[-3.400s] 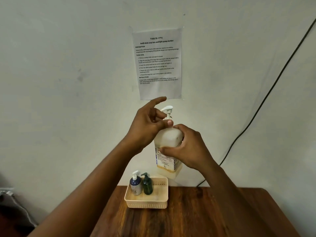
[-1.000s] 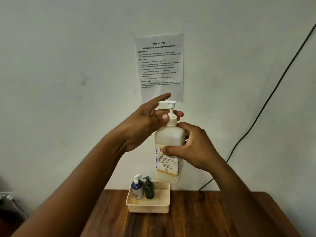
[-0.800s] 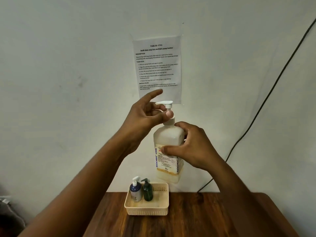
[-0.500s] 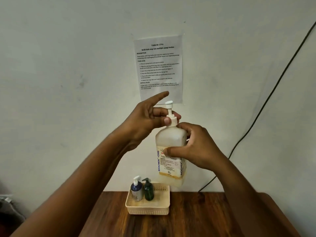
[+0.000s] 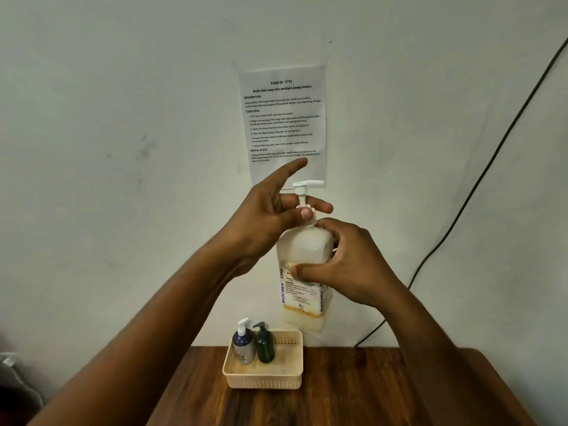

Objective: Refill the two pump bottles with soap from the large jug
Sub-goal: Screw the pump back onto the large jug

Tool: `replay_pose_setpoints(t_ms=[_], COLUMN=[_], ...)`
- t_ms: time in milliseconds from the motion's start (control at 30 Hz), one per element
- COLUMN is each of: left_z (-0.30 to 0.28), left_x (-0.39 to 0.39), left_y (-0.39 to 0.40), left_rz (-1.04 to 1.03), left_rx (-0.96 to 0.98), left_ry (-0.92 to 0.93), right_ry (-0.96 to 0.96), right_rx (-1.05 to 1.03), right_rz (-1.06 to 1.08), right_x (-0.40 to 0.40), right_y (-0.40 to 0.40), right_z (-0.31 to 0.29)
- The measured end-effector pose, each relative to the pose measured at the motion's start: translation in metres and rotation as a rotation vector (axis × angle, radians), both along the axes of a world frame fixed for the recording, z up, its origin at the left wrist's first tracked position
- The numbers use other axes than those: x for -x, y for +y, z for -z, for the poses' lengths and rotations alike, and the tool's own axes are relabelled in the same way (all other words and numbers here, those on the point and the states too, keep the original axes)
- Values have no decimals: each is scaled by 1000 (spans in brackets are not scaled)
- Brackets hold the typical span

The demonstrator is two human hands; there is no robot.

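Large translucent soap jug (image 5: 302,272): held aloft above worktop (image 5: 353,395), right hand (image 5: 353,265) gripping body. Left hand (image 5: 270,216) pinching collar; white pump head (image 5: 307,184) rotated since half-second ago. Cap being turned, direction unclear.

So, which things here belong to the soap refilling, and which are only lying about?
Belong to the job:
- large jug, held by right hand
- its pump collar, pinched by left hand
- blue pump bottle
- green pump bottle
- basket

Just there:
- wall sheet
- black cable
- table
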State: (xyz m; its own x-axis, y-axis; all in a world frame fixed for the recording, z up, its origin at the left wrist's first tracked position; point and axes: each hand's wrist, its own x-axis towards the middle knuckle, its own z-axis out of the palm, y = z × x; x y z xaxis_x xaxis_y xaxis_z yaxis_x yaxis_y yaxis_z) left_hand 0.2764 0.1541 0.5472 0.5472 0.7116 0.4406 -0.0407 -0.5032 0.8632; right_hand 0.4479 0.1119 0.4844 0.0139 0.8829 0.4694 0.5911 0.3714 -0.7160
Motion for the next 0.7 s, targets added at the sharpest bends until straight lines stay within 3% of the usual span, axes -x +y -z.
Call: replay_pose_setpoints(t_ms=[100, 300, 533, 700], left_z=[-2, 2, 2, -3], left_x=[3, 10, -5, 2], left_y=[2, 5, -4, 3], left_rz=[-52, 12, -147, 61], left_rx=[40, 136, -1, 123], left_ry=[-63, -5, -59, -30], right_ry=[4, 43, 12, 10], right_rx=[7, 61, 22, 35], right_rz=[0, -50, -12, 1], right_x=[-4, -4, -3, -7], right_y=[0, -2, 2, 2], right_z=[-1, 8, -2, -1])
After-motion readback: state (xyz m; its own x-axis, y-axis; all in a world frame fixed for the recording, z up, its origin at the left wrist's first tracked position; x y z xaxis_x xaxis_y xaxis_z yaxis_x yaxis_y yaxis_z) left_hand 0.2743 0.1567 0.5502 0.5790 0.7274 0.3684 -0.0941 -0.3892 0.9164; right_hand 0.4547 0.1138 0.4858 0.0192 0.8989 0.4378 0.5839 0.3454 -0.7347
